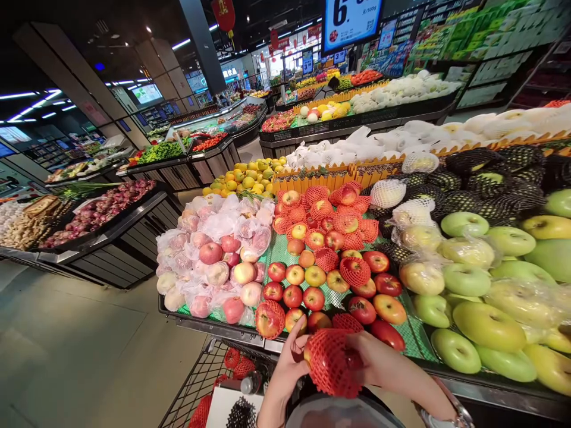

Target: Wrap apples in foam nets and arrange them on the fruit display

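Held item: I've got one apple [332, 362] almost fully sleeved in a red foam net, low centre of view, just in front of the display shelf edge [223, 327] and above the cart.
Left hand [285, 371]: clamped on the apple's left side, thumb up against the bare bit of fruit peeking out of the net.
Right hand [386, 362]: closed over the right side of the net, fingers wrapped on it; watch on that wrist.
Relation: apple sits squarely between both hands, neither clearly nearer; net's open end faces left, so its long axis runs roughly left-right.
Direction to stock: loose red apples [312, 279] lie straight ahead and slightly up from the hands, nearest ones just beyond the fingertips.
Counts: 1 apple in hand, 2 hands on it; approx. a dozen netted red apples on the shelf (hard to count exactly, they overlap).
Left of the reds: pink apples in plastic wrap [214, 261].
Right of the reds: green apples [486, 321], some bagged.
Below: shopping cart [200, 380] w/ a few spare red nets [236, 362] inside.
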{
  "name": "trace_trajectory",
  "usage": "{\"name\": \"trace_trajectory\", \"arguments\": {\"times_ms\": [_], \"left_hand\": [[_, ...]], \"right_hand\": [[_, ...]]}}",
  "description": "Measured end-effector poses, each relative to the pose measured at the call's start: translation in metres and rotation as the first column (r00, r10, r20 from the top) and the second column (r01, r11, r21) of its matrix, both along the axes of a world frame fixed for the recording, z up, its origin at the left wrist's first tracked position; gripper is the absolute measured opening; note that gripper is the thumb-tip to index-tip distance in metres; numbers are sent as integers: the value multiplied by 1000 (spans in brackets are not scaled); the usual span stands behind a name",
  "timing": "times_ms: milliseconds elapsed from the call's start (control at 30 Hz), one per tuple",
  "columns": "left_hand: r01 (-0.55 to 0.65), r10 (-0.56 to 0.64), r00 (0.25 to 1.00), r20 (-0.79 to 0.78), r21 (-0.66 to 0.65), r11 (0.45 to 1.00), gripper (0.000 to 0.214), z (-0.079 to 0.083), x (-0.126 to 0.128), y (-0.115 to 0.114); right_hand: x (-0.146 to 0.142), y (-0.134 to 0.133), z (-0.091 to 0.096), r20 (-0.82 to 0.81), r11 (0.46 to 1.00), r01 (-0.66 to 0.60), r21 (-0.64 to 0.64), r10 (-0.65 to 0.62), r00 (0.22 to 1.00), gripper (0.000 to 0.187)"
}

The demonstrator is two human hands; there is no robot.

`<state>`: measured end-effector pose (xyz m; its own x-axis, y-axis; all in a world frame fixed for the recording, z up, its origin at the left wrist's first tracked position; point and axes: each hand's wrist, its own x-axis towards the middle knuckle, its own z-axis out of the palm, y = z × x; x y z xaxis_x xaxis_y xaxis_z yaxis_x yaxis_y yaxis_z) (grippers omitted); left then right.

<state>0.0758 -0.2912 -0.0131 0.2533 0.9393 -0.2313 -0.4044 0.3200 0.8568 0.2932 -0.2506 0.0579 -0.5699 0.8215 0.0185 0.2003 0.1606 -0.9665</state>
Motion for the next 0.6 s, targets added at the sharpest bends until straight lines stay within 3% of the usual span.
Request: {"name": "trace_trajectory", "arguments": {"times_ms": [233, 333, 433, 500, 600], "left_hand": [[-60, 43, 963, -265, -56, 997, 78, -1, 0, -13], [-179, 161, 977, -141, -129, 975, 94, -8, 10, -12], [-269, 314, 944, 100, -315, 910, 96, -15, 17, -7], [-275, 370, 908, 194, -389, 879, 82, -16, 16, -5], [-274, 389, 889, 243, -399, 875, 63, -10, 7, -7]], "right_hand": [[-37, -8, -14, 271, 993, 24, 111, -54, 961, 37], [-39, -8, -18, 297, 995, 34, 89, -59, 953, 36], [-32, -9, -19, 227, 997, 49, 59, -61, 972, 12], [-29, -13, -23, 153, 979, 132, 153, -155, 976, 23], [-31, -23, -38, -25, 868, 318, 381, -334, 942, 26]]}}
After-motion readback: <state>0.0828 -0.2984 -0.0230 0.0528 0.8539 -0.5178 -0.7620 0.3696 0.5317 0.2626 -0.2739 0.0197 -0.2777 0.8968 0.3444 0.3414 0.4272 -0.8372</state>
